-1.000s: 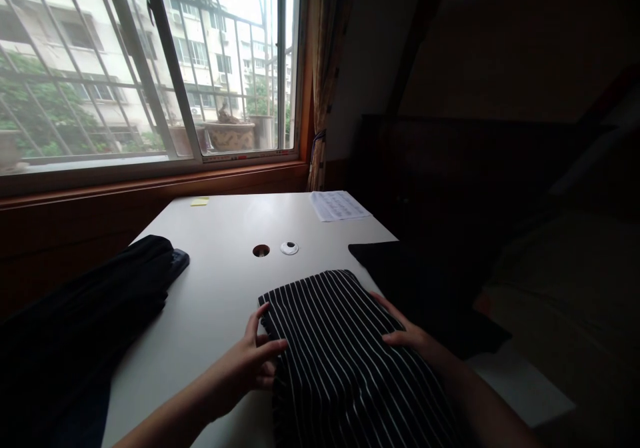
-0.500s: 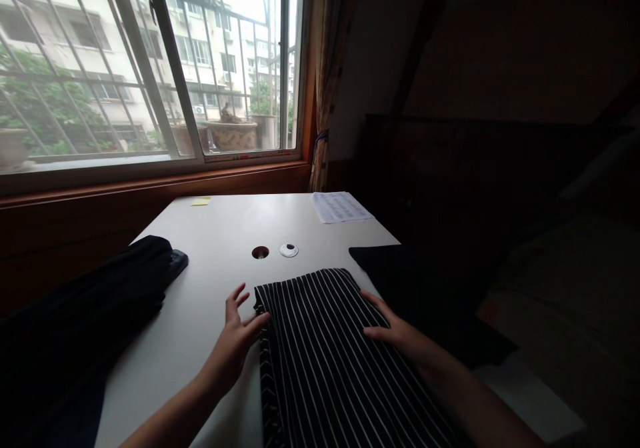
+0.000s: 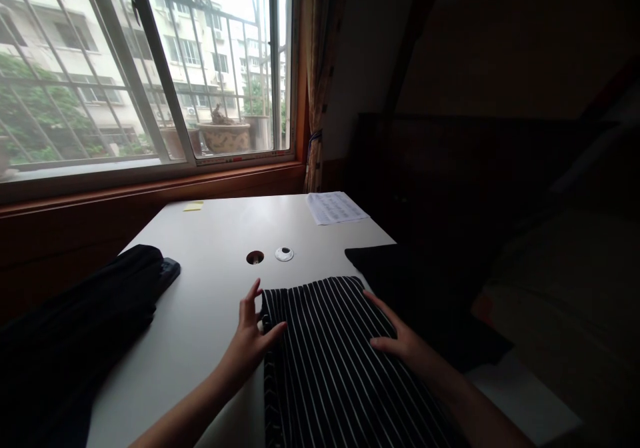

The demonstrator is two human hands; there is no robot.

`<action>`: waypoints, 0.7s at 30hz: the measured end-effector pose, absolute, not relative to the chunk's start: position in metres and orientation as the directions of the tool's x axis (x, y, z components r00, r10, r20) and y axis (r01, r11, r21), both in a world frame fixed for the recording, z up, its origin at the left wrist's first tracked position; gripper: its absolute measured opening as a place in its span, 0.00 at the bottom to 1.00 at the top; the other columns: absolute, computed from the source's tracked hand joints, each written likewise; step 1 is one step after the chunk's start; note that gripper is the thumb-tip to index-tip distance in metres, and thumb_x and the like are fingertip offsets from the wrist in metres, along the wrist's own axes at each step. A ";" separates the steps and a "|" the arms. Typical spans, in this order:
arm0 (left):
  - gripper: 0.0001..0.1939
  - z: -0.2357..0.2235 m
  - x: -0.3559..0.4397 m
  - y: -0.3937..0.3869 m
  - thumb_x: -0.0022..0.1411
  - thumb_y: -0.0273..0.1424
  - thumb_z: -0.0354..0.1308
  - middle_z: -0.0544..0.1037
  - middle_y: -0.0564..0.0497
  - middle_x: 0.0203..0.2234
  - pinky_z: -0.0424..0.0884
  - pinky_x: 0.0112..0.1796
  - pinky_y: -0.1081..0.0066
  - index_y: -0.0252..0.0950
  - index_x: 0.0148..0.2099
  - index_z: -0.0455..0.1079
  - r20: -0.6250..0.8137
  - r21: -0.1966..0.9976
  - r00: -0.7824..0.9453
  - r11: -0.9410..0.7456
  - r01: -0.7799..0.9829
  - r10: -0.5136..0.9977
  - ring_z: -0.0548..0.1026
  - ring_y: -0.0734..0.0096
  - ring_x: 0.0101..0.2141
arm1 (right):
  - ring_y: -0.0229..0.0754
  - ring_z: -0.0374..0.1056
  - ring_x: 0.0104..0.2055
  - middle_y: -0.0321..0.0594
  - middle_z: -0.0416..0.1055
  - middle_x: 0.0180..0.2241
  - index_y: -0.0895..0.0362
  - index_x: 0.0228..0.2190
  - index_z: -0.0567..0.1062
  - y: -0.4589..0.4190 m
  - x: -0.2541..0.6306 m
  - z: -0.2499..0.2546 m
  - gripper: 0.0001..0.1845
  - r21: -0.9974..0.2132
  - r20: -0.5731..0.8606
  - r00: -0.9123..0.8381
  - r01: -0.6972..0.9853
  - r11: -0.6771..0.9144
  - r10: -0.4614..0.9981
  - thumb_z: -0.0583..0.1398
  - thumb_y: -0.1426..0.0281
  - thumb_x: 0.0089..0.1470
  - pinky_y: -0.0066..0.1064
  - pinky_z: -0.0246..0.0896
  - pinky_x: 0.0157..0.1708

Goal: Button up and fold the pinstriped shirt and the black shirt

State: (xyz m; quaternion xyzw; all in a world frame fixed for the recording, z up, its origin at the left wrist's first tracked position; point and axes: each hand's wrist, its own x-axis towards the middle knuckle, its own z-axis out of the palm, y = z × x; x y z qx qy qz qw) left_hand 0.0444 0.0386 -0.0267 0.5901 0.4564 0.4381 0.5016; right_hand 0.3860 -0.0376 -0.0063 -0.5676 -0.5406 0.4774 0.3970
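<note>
A folded black garment with white stripes [image 3: 325, 355] lies on the white table [image 3: 200, 341], running toward me past the bottom of the view. At its far left corner is my left hand [image 3: 253, 328], fingers apart along the edge and thumb resting on top of the fabric. My right hand [image 3: 400, 335] lies against the right edge, with thumb and fingers spread on the cloth. Neither hand is closed around the fabric. The undersides of the fingers are partly hidden.
Dark clothing [image 3: 95, 308] is heaped at the table's left. Black cloth [image 3: 400, 281] hangs over the right edge. Beyond the garment are a round hole [image 3: 255, 258], a white ring cap [image 3: 285, 254], printed sheets [image 3: 336, 208] and a yellow note [image 3: 193, 206]. A barred window [image 3: 200, 68] stands behind.
My left hand has moved right, onto the garment's far left corner, and that edge has shifted slightly inward. My right hand keeps its place on the right edge. The view has turned slightly.
</note>
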 end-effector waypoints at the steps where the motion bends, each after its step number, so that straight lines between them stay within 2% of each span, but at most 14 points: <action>1: 0.46 -0.029 0.052 0.044 0.57 0.36 0.67 0.54 0.43 0.65 0.73 0.52 0.52 0.54 0.70 0.45 0.102 0.986 0.191 -0.124 0.111 0.976 0.74 0.52 0.53 | 0.53 0.43 0.72 0.34 0.48 0.71 0.44 0.68 0.54 -0.040 0.387 -0.003 0.47 -0.965 -0.101 -0.038 0.248 -0.089 0.994 0.65 0.63 0.50 0.49 0.34 0.71; 3: 0.42 -0.032 0.069 0.054 0.59 0.32 0.65 0.56 0.42 0.63 0.74 0.50 0.53 0.51 0.69 0.48 0.133 0.984 0.179 -0.151 0.091 0.975 0.75 0.55 0.51 | 0.53 0.43 0.72 0.32 0.47 0.71 0.42 0.68 0.53 -0.045 0.392 0.004 0.46 -0.958 -0.076 -0.022 0.278 -0.067 0.997 0.64 0.63 0.52 0.50 0.34 0.71; 6: 0.39 -0.028 0.096 0.061 0.60 0.28 0.61 0.56 0.42 0.64 0.77 0.44 0.59 0.51 0.68 0.49 0.157 0.988 0.210 -0.155 -0.028 0.965 0.77 0.61 0.47 | 0.53 0.42 0.72 0.30 0.46 0.71 0.39 0.68 0.52 -0.052 0.408 0.018 0.44 -0.939 -0.029 0.023 0.343 -0.036 0.999 0.63 0.62 0.54 0.50 0.33 0.71; 11: 0.36 -0.002 0.145 0.062 0.61 0.26 0.60 0.57 0.44 0.65 0.77 0.40 0.66 0.51 0.66 0.52 0.237 0.964 0.265 -0.192 -0.185 0.935 0.77 0.63 0.47 | 0.55 0.40 0.73 0.26 0.47 0.71 0.37 0.67 0.54 -0.056 0.449 0.044 0.44 -0.894 0.038 0.133 0.447 -0.025 0.990 0.64 0.58 0.53 0.51 0.32 0.71; 16: 0.39 0.010 0.208 0.085 0.58 0.22 0.60 0.59 0.42 0.63 0.75 0.36 0.71 0.48 0.67 0.52 0.224 0.940 0.290 -0.127 -0.317 0.931 0.78 0.66 0.44 | 0.57 0.48 0.70 0.28 0.50 0.70 0.36 0.66 0.54 -0.046 0.498 0.070 0.45 -0.916 0.017 0.233 0.393 -0.078 0.972 0.65 0.58 0.51 0.51 0.49 0.68; 19: 0.42 0.010 0.251 0.109 0.54 0.19 0.59 0.58 0.40 0.63 0.74 0.37 0.71 0.46 0.67 0.50 0.188 0.928 0.291 -0.072 -0.366 0.938 0.77 0.66 0.43 | 0.57 0.49 0.70 0.26 0.52 0.69 0.35 0.66 0.56 -0.031 0.531 0.084 0.45 -0.912 0.021 0.287 0.399 -0.100 0.958 0.66 0.59 0.49 0.51 0.48 0.68; 21: 0.43 0.009 0.278 0.127 0.54 0.18 0.57 0.57 0.38 0.64 0.74 0.39 0.70 0.45 0.68 0.47 0.150 0.944 0.313 -0.041 -0.328 0.938 0.76 0.66 0.45 | 0.57 0.48 0.70 0.27 0.53 0.69 0.36 0.65 0.58 -0.018 0.553 0.088 0.45 -0.905 0.032 0.310 0.413 -0.105 0.950 0.67 0.61 0.48 0.50 0.45 0.69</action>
